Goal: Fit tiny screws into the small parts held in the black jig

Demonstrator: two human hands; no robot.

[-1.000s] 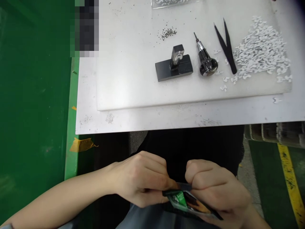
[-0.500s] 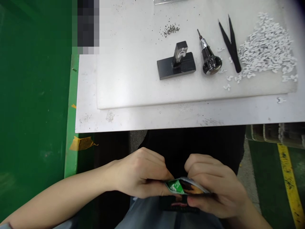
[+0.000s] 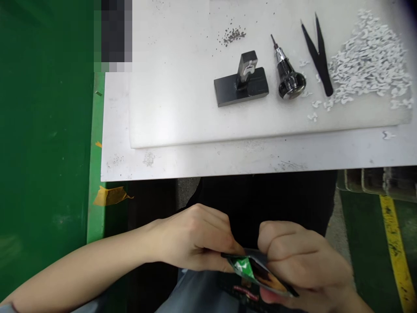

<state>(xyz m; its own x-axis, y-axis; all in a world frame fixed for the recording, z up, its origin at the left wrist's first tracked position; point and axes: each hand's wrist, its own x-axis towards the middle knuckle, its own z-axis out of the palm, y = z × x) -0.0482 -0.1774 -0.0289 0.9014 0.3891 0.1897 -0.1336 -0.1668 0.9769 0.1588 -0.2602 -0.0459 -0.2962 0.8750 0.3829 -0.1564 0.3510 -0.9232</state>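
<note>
Over my lap, a small dark foil pouch (image 3: 249, 294) is held between both hands, its top edge gaping. Inside its mouth shows a green packet (image 3: 243, 265) beside something orange-brown that I cannot make out. My left hand (image 3: 200, 239) pinches the pouch's left corner between thumb and curled fingers. On the opposite end, my right hand (image 3: 302, 256) grips the pouch, thumb underneath and fingers folded above. The lower part of the pouch is dark and partly hidden by the right hand.
On a white foam pad (image 3: 176, 117) stand a dark metal block fixture (image 3: 241, 84) with a white piece on it, a black-handled pin driver (image 3: 289, 78), black tweezers (image 3: 319, 56), a heap of small white parts (image 3: 374, 61) and scattered dark bits (image 3: 233, 35). The table edge (image 3: 208, 176) lies beyond my hands.
My right hand has moved down and slightly right, tilting the pouch's right end lower. The left hand has barely moved and keeps its pinch. The view has shifted slightly.
</note>
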